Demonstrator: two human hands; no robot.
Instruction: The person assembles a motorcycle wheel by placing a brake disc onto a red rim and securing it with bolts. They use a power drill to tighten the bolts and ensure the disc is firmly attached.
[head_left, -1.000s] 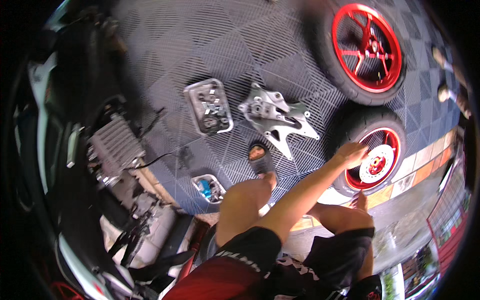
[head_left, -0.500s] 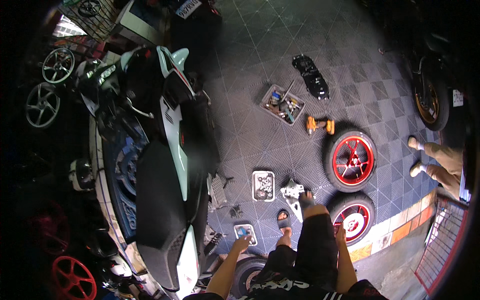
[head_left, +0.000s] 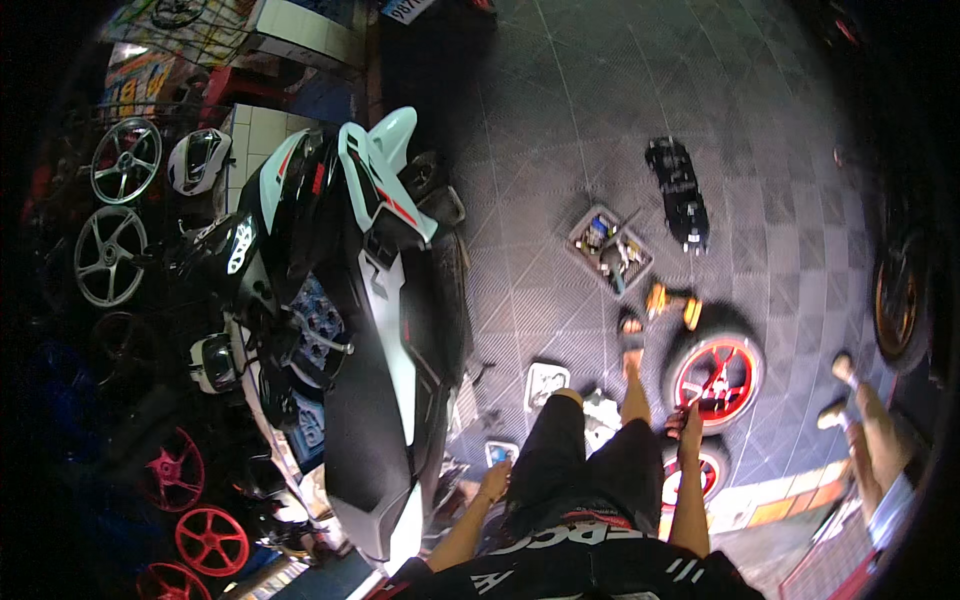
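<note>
The left hand (head_left: pixel 495 483) is held at the near left, seen just beside a small tray (head_left: pixel 500 444) in which something blue is kept; whether the tray is touched cannot be told. How far its grip is opened, or whether anything is held in it, cannot be told either. The right hand (head_left: pixel 688 422) is held at the near right, where the left edge of a red-rimmed wheel (head_left: pixel 722 375) is overlapped by it; contact cannot be confirmed. Its fingers are seen bent, but the opening and contents of its grip cannot be made out. A second red-rimmed wheel (head_left: pixel 712 475), nearer, is partly covered by the right forearm. Between the legs, a silver metal part (head_left: pixel 598 420) is partly hidden, with a larger tray (head_left: pixel 531 385) placed to its left. Farther off, an orange power tool (head_left: pixel 673 305), a tool crate (head_left: pixel 590 264) and a long black part (head_left: pixel 678 195) are laid on the tiled floor (head_left: pixel 560 150). The left side is filled by a motorcycle (head_left: pixel 375 430).
</note>
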